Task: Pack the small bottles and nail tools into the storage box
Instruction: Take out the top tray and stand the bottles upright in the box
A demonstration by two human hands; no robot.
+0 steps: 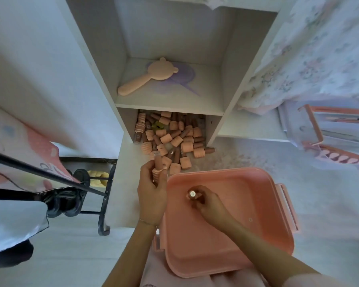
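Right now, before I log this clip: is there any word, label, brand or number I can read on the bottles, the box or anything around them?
None can be read.
Small peach-and-brown bottles in the white shelf: markings blurred.
Bottle in the left hand and bottle in the right hand: no legible label.
Pink plastic storage box: plain.
Pink printed fabric at left: dark marks too blurred.

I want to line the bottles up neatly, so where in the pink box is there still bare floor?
Nearly all the pink box floor is bare: the near half and the right side by the latch. Only the middle, under the right hand setting a bottle, is taken. The bottle pile beyond is crowded.
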